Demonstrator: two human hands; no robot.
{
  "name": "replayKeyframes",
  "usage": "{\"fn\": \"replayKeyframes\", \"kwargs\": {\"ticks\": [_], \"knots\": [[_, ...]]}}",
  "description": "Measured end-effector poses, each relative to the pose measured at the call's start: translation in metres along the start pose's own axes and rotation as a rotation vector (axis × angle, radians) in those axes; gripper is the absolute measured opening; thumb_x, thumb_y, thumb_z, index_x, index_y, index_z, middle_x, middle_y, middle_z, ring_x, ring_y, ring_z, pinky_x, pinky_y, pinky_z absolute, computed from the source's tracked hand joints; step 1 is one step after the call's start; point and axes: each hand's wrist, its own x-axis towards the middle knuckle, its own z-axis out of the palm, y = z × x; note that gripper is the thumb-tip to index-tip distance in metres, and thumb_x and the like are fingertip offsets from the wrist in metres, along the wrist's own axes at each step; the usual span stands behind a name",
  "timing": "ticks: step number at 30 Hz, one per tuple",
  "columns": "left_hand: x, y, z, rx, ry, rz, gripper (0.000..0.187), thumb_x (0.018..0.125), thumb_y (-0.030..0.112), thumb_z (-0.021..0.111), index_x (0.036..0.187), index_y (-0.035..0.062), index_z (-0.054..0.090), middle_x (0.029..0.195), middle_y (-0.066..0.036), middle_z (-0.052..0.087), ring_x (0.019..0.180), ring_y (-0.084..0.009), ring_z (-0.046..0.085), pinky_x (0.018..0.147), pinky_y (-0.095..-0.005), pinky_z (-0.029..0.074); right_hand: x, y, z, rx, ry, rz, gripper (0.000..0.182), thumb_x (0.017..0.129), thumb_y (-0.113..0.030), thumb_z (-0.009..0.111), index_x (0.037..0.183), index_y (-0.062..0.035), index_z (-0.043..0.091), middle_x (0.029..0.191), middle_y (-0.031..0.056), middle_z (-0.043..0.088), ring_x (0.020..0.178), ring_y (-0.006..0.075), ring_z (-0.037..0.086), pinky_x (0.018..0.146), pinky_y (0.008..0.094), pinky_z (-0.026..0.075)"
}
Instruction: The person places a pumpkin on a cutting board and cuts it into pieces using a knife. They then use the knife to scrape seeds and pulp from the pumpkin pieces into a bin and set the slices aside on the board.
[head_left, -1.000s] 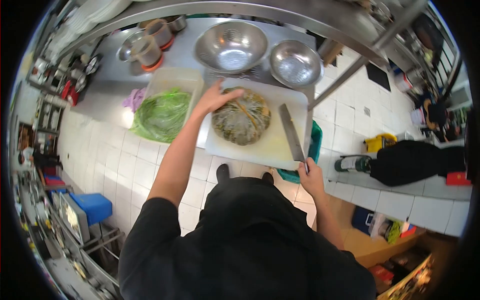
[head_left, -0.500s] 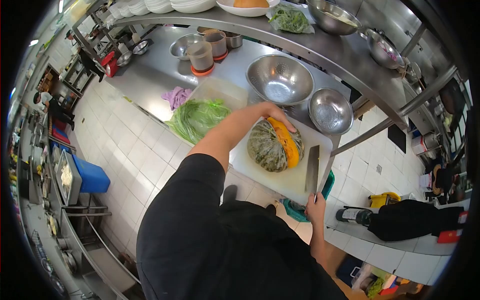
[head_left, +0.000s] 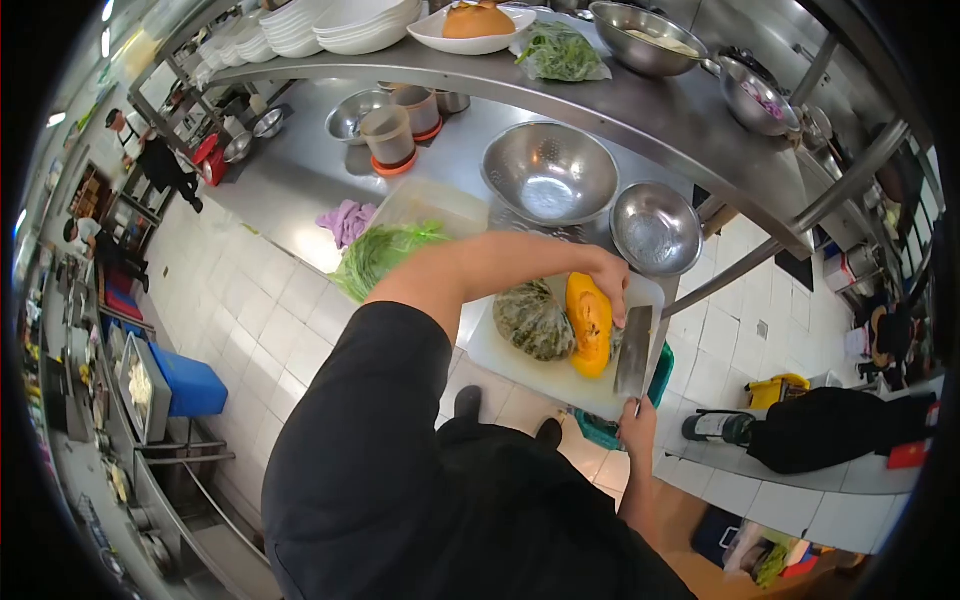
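Pumpkin halves on cutting board

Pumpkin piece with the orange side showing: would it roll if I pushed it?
The pumpkin piece might rock, as its outline curves. Its orange flesh looks thick, so probably stiff and heavy. That shiny cut face could feel slippery.

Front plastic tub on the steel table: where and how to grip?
I'd wrap the upright side wall of the front tub, coming from the near side: its body is round and tall, and the second tub stands close behind it.
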Motion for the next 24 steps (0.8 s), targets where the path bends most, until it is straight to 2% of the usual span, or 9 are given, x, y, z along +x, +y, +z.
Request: {"fn": "replayKeyframes", "kwargs": {"ticks": [5, 9, 13, 16, 18, 20, 22, 23, 24], "knots": [[-0.058, 0.019, -0.017, 0.253, 0.188, 0.037, 0.116, 0.060, 0.068, 0.090, 0.145, -0.0038, 0.057, 0.146, -0.025, 0.060, 0.134, -0.0379, 0.059, 0.112, -0.0431, 0.047, 0.009, 0.009, 0.009, 0.051, 0.030, -0.012, 0.026, 0.106, -0.023, 0.053, 0.096, 0.0008, 0.058, 0.059, 0.0060, 0.054, 0.040, 0.0157, 0.052, 0.038, 0.0328, 0.043], [-0.117, -0.011, -0.034, 0.026, 0.452, 0.008, 0.118, 0.063, 0.069, 0.088, 0.150, -0.0016, 0.051, 0.144, -0.027, 0.059, 0.135, -0.0366, 0.058, 0.112, -0.0426, 0.047, 0.009, 0.004, 0.005, 0.076, 0.023, 0.008, 0.027, 0.107, -0.023, 0.053, 0.096, 0.0014, 0.058, 0.059, 0.0061, 0.054, 0.042, 0.0157, 0.053, 0.038, 0.0330, 0.043], [-0.210, -0.058, -0.032, -0.358, 0.744, -0.104, 0.113, 0.066, 0.066, 0.089, 0.150, 0.0019, 0.051, 0.142, -0.025, 0.058, 0.130, -0.0335, 0.059, 0.109, -0.0415, 0.048, 0.015, 0.024, 0.006, 0.050, 0.022, -0.068, 0.028, 0.106, -0.022, 0.053, 0.094, 0.0020, 0.058, 0.059, 0.0068, 0.055, 0.042, 0.0163, 0.053, 0.039, 0.0341, 0.043], [-0.281, -0.117, -0.010, -0.884, 0.852, -0.035, 0.094, 0.082, 0.050, 0.087, 0.153, 0.0009, 0.048, 0.144, -0.021, 0.059, 0.130, -0.0313, 0.061, 0.109, -0.0429, 0.051, 0.007, 0.001, 0.001, 0.076, 0.009, -0.027, 0.028, 0.106, -0.022, 0.054, 0.094, 0.0024, 0.058, 0.059, 0.0070, 0.056, 0.042, 0.0166, 0.054, 0.039, 0.0342, 0.043], [-0.316, -0.152, 0.010, -1.135, 0.921, -0.017, 0.090, 0.086, 0.056, 0.082, 0.151, 0.0035, 0.051, 0.143, -0.019, 0.061, 0.129, -0.0327, 0.062, 0.105, -0.0531, 0.052, 0.012, 0.015, 0.002, 0.032, 0.022, -0.023, 0.030, 0.105, -0.023, 0.055, 0.096, 0.0048, 0.061, 0.062, 0.0128, 0.060, 0.044, 0.0213, 0.058, 0.042, 0.0371, 0.045], [-0.334, -0.216, 0.022, -1.349, 0.821, -0.245, 0.086, 0.087, 0.065, 0.077, 0.149, 0.0100, 0.055, 0.141, -0.016, 0.064, 0.131, -0.0351, 0.062, 0.102, -0.0651, 0.050, 0.014, 0.012, 0.001, -0.010, 0.030, -0.028, 0.033, 0.104, -0.024, 0.055, 0.099, 0.0071, 0.063, 0.066, 0.0185, 0.064, 0.046, 0.0260, 0.063, 0.044, 0.0399, 0.048], [-0.329, -0.239, 0.030, -1.356, 0.809, -0.426, 0.083, 0.087, 0.068, 0.074, 0.147, 0.0132, 0.057, 0.141, -0.015, 0.065, 0.130, -0.0355, 0.062, 0.101, -0.0685, 0.049, 0.010, -0.005, -0.004, 0.000, -0.010, 0.009, 0.032, 0.104, -0.024, 0.055, 0.099, 0.0070, 0.063, 0.068, 0.0191, 0.065, 0.048, 0.0263, 0.064, 0.047, 0.0412, 0.050], [-0.328, -0.249, 0.031, -1.352, 0.802, -0.598, 0.080, 0.088, 0.072, 0.071, 0.145, 0.0163, 0.059, 0.140, -0.013, 0.066, 0.130, -0.0358, 0.062, 0.100, -0.0718, 0.047, 0.013, 0.000, -0.003, 0.007, -0.018, 0.012, 0.031, 0.103, -0.022, 0.056, 0.100, 0.0075, 0.063, 0.069, 0.0249, 0.065, 0.054, 0.0365, 0.067, 0.053, 0.0466, 0.052], [-0.325, -0.256, 0.029, -1.346, 0.799, -0.596, 0.080, 0.088, 0.072, 0.071, 0.145, 0.0163, 0.059, 0.140, -0.013, 0.066, 0.130, -0.0358, 0.062, 0.100, -0.0718, 0.047, 0.018, 0.007, -0.001, 0.011, -0.013, 0.014, 0.031, 0.103, -0.022, 0.056, 0.100, 0.0075, 0.063, 0.069, 0.0249, 0.065, 0.054, 0.0365, 0.067, 0.053, 0.0466, 0.052]]}}
